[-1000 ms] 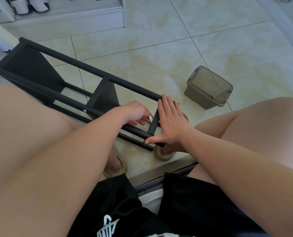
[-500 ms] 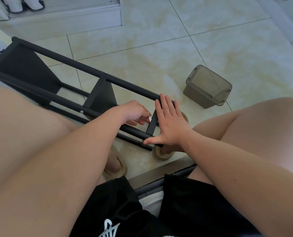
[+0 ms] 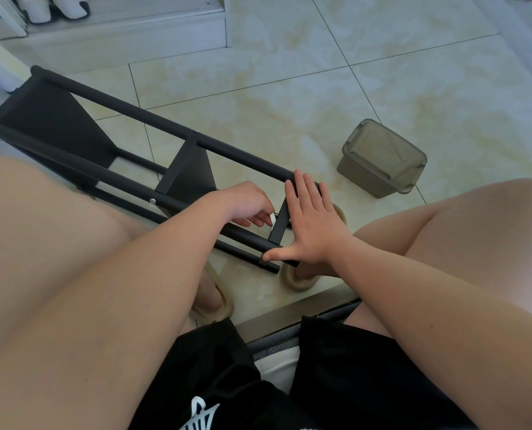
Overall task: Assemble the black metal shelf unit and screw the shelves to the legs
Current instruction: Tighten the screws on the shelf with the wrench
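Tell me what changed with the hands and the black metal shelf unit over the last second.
Almost nothing. The left hand stays with fingers curled at the nearest shelf; the right hand stays pressed flat against it. The black metal shelf unit and grey plastic box haven't moved on the floor.

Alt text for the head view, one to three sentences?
Seen from above, a seated person's right hand lies flat against the near shelf of a black shelf unit lying on its side on a tiled floor. Their left hand works at the shelf's joint. A lidded plastic box stands nearby.
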A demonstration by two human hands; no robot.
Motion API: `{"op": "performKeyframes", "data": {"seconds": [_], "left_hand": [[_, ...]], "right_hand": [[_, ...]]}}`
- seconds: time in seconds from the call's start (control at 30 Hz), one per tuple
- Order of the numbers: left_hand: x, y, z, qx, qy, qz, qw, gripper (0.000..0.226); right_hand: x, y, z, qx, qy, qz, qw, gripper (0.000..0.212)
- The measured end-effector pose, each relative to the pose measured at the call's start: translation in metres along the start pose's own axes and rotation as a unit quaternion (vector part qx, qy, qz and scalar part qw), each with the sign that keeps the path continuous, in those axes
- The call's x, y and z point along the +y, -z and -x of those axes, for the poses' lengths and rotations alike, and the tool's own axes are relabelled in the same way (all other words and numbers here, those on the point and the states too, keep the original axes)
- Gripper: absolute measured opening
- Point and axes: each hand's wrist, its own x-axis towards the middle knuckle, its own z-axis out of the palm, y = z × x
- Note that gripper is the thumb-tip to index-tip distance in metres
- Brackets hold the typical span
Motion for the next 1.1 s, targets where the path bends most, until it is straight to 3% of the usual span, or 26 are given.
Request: {"op": "performKeyframes", "data": {"seconds": [0.33, 0.7, 1.1], "left_hand": [[0.003, -0.004, 0.004, 0.004, -0.021, -0.042, 0.999, 0.013], [0.008, -0.003, 0.009, -0.012, 0.031, -0.019, 0.999, 0.014], [0.007, -0.001, 0.011, -0.028, 0.008, -0.072, 0.997, 0.017]], "right_hand": [[-0.002, 0.000, -0.001, -0.002, 0.000, -0.002, 1.000, 0.152], [-0.002, -0.001, -0.002, 0.008, -0.001, -0.002, 1.000, 0.152], [-0.001, -0.002, -0.002, 0.012, 0.000, -0.003, 1.000, 0.152]]}}
